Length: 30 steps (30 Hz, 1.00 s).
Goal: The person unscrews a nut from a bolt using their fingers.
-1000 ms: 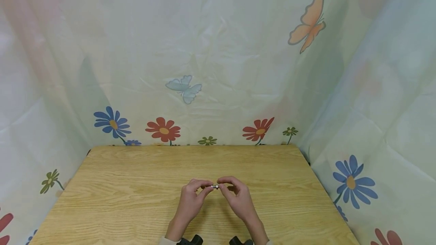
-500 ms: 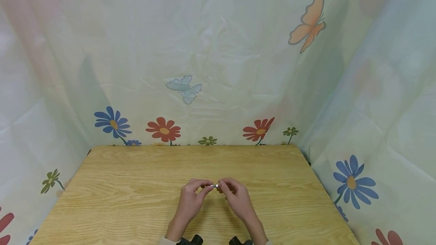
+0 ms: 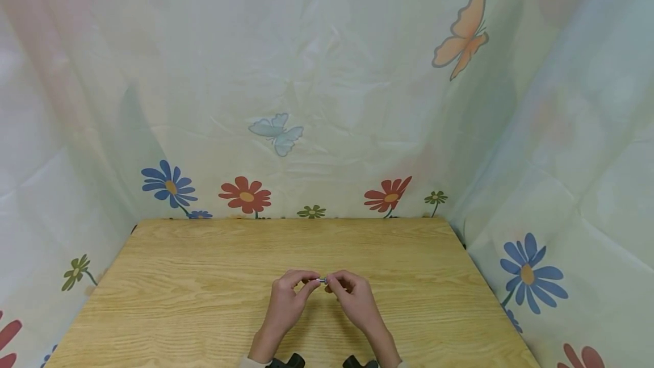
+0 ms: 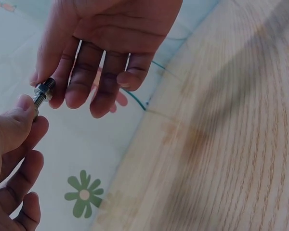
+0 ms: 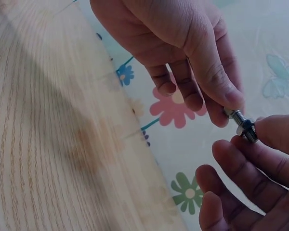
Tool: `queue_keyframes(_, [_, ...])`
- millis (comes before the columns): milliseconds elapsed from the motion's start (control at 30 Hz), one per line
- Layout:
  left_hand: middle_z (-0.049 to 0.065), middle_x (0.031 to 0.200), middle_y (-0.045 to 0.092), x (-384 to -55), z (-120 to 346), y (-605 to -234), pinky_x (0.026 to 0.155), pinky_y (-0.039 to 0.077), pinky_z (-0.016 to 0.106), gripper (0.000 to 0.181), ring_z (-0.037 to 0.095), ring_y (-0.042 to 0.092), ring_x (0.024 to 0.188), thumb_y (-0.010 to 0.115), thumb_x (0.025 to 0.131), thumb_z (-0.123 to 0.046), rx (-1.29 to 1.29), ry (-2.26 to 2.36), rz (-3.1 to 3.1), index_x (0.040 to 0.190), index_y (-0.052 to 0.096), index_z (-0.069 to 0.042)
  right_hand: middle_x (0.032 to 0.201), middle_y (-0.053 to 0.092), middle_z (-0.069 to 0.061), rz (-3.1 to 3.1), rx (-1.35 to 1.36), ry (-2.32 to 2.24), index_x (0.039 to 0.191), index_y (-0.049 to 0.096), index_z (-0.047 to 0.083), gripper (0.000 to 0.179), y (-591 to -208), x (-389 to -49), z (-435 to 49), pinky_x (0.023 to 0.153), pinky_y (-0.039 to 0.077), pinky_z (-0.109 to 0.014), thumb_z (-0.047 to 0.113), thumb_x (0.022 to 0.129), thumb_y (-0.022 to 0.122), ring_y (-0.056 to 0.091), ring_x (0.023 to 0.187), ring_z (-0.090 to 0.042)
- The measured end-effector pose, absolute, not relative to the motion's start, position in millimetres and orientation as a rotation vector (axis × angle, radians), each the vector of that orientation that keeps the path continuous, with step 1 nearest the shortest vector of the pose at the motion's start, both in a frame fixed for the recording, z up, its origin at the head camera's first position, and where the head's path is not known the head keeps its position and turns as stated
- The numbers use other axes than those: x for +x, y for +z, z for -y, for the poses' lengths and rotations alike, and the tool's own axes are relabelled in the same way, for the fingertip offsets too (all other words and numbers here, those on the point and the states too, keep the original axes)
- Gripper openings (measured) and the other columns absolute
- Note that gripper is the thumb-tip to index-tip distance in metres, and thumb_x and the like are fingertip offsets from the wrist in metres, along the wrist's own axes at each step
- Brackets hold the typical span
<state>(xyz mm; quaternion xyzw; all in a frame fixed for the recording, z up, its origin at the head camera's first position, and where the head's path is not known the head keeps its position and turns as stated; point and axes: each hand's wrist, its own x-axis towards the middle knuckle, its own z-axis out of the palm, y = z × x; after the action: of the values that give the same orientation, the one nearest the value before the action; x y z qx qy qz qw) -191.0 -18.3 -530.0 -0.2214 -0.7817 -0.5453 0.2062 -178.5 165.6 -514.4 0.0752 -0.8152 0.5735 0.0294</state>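
Observation:
Between both hands is a small metal bolt (image 4: 38, 99) with a hex nut (image 5: 243, 127) on its threads, close to the dark tip. My left hand (image 3: 287, 300) pinches the bolt's head end between thumb and forefinger, mostly hiding the head. With thumb and forefinger set on either side of the nut, my right hand (image 3: 356, 301) pinches it at the bolt's other end. Bare thread shows between the left thumb and the nut in both wrist views. The other fingers of both hands are loosely bent.
Under the hands lies a wooden table (image 3: 204, 277) with their shadows on it. A pale curtain (image 3: 327, 72) printed with flowers and butterflies surrounds its back and sides. Black wrist devices (image 3: 360, 362) show at the bottom edge.
The right forefinger, raised off the nut a second ago, has come down against it, and the right fingertips have shifted around the nut. The left hand stays nearly still on the bolt.

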Motion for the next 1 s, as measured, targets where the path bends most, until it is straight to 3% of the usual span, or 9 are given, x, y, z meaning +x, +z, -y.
queue_keyframes(233, [-0.009,0.093,0.077,-189.5,18.4,-529.0,0.072,0.054,0.029,0.011,0.005,0.066,0.084,0.078,0.090,-0.015,-0.598,-1.532,2.200,0.101,0.081,-0.016,0.103,0.076,-0.012,2.487,0.268,1.832,0.109,0.076,0.010,0.023,-510.2,-175.6,-166.2,0.079,0.058,-0.027,0.031,0.100,0.070,0.073,0.095,-0.024])
queue_keyframes(500, [-0.010,0.093,0.077,-189.9,18.7,-528.2,0.073,0.053,0.031,0.012,0.005,0.066,0.085,0.079,0.089,-0.014,-0.600,-1.506,2.216,0.101,0.081,-0.012,0.110,0.075,-0.004,2.498,0.298,1.781,0.113,0.075,0.011,0.018,-507.3,-175.0,-168.5,0.082,0.055,-0.027,0.022,0.098,0.073,0.070,0.101,-0.015])
queue_keyframes(667, [-0.009,0.090,0.076,-190.8,18.8,-528.5,0.068,0.053,0.027,0.011,0.004,0.065,0.082,0.079,0.089,-0.013,-0.611,-1.495,2.209,0.100,0.081,-0.014,0.111,0.074,-0.002,2.465,0.316,1.762,0.112,0.075,0.016,0.014,-505.0,-175.3,-168.5,0.083,0.055,-0.028,0.018,0.098,0.073,0.069,0.104,-0.015])
queue_keyframes(867, [-0.009,0.087,0.076,-191.0,18.4,-529.1,0.066,0.053,0.028,0.009,0.002,0.065,0.079,0.080,0.088,-0.012,-0.607,-1.466,2.210,0.096,0.081,-0.014,0.112,0.074,-0.007,2.370,0.344,1.822,0.112,0.074,0.012,0.015,-499.5,-175.1,-168.2,0.085,0.055,-0.028,0.009,0.098,0.070,0.069,0.106,-0.019])
queue_keyframes(1000, [-0.010,0.087,0.076,-191.3,18.2,-529.6,0.066,0.054,0.028,0.010,0.002,0.064,0.080,0.080,0.088,-0.012,-0.602,-1.460,2.202,0.097,0.081,-0.016,0.113,0.074,-0.009,2.355,0.306,1.836,0.116,0.074,0.012,0.017,-500.0,-176.0,-168.2,0.082,0.056,-0.027,0.012,0.099,0.070,0.070,0.105,-0.020])
